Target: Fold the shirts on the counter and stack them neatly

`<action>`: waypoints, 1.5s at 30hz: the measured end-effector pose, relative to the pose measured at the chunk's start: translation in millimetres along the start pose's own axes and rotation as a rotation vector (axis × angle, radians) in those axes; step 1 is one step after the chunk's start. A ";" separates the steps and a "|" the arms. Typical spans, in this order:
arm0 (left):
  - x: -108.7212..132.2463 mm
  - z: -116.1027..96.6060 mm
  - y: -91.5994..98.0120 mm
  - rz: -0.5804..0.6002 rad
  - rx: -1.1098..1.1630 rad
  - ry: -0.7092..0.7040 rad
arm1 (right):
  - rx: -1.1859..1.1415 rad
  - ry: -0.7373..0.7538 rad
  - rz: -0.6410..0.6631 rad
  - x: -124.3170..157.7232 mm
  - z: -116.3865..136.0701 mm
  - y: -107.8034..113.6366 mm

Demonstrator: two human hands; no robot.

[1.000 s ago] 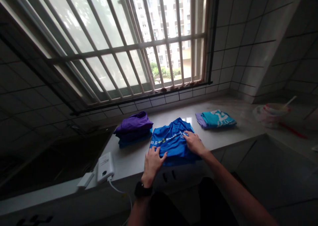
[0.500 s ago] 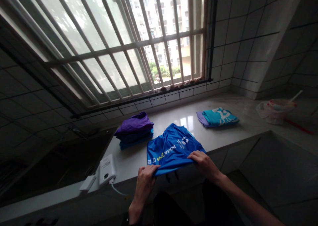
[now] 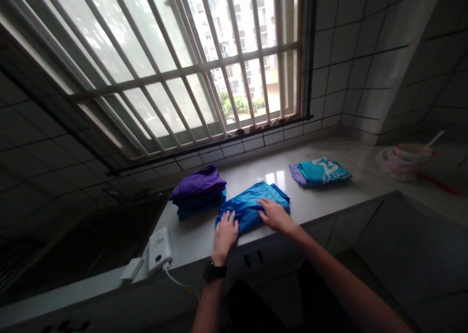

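The left hand (image 3: 225,233) lay on the near-left end, the right hand (image 3: 276,215) just past the middle, of a folded blue garment (image 3: 249,208) slanting lengthwise away rightward across the tabletop (image 3: 190,240), fingers (image 3: 266,207) loosely spread, gripping nothing.

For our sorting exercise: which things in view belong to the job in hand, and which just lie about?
In the job:
Blue garment, under left hand and right hand
Probably purple-topped pile and teal-topped pile, also cloth

Apparently just lying about:
White device and cable
Small white block
Container, far right
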State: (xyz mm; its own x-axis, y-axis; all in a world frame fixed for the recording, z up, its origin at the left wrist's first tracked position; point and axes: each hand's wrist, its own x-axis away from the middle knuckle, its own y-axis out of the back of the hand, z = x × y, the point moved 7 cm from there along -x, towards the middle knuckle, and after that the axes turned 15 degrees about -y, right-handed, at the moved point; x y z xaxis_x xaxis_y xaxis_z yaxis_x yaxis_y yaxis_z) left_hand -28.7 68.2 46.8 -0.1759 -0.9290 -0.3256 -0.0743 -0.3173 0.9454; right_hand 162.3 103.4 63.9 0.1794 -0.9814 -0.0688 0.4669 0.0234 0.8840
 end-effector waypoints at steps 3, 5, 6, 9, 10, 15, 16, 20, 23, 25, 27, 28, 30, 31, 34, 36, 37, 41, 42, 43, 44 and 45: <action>21.4 -1.1 -19.4 0.058 -0.034 0.013 | 0.084 0.012 0.070 15.9 -10.7 -48.8; 33.2 -5.5 -16.9 0.076 -0.064 0.034 | 0.057 0.047 0.070 13.0 -17.1 -56.4; 37.9 -10.2 -13.0 0.087 -0.080 0.034 | 0.037 0.061 0.082 7.9 -20.1 -54.9; 51.0 -30.2 0.7 0.111 -0.094 -0.024 | 0.020 0.053 0.109 -9.9 -29.9 -38.5; 55.9 -36.9 3.1 0.123 -0.070 -0.073 | 0.026 0.035 0.096 -12.6 -33.6 -31.3; 84.3 -38.1 -4.1 0.126 0.085 -0.332 | -0.055 0.290 0.134 29.5 -31.0 -29.3; 87.8 -32.6 -8.3 0.116 0.082 -0.362 | -0.061 0.375 0.166 44.2 -28.7 -36.9; 87.2 -13.7 -20.3 0.099 0.039 -0.374 | 0.024 0.421 0.041 74.4 -30.5 -62.5; 78.7 -13.9 -12.0 0.129 0.071 -0.424 | 0.045 0.371 -0.115 78.2 -29.2 -68.8; 73.3 -16.6 2.9 0.141 0.104 -0.470 | 0.014 0.377 -0.165 80.6 -25.6 -65.9; 65.7 -16.2 21.8 0.122 0.151 -0.471 | -0.047 0.387 -0.178 81.2 -22.2 -55.6; 60.0 -15.0 31.3 0.101 0.186 -0.454 | -0.087 0.384 -0.171 79.2 -21.0 -47.6; 42.9 -11.3 47.2 0.044 0.273 -0.385 | -0.189 0.346 -0.144 67.8 -20.0 -26.6; 31.7 -9.5 52.4 0.011 0.326 -0.339 | -0.245 0.303 -0.132 57.7 -20.9 -14.4; -5.7 -3.8 54.1 -0.137 0.472 -0.140 | -0.367 0.063 -0.138 17.1 -32.0 16.7; -23.7 0.4 42.2 -0.237 0.483 0.041 | -0.347 -0.135 -0.194 -5.3 -44.8 25.2; -29.1 0.6 31.4 -0.239 0.472 0.120 | -0.312 -0.211 -0.225 -11.8 -50.8 24.8; -32.5 -8.5 -16.3 -0.089 0.485 0.241 | -0.177 -0.281 -0.248 -12.2 -65.3 -2.0; -31.3 -10.9 -22.8 -0.071 0.503 0.237 | -0.163 -0.254 -0.237 -8.8 -66.3 -10.2; -30.2 -12.3 -26.4 -0.067 0.531 0.239 | -0.154 -0.222 -0.229 -5.2 -66.4 -16.7; -29.6 -13.0 -28.2 -0.071 0.568 0.252 | -0.148 -0.188 -0.223 -2.0 -65.8 -21.3; -29.7 -13.5 -28.9 -0.073 0.613 0.277 | -0.146 -0.156 -0.216 0.5 -64.4 -24.0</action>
State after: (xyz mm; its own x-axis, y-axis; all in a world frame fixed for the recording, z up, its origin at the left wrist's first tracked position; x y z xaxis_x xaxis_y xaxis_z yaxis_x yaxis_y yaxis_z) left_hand -8.1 102.4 29.3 0.1032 -0.9496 -0.2958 -0.6338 -0.2920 0.7162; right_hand 207.0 114.6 12.8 -0.0677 -0.9838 -0.1658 0.6010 -0.1729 0.7803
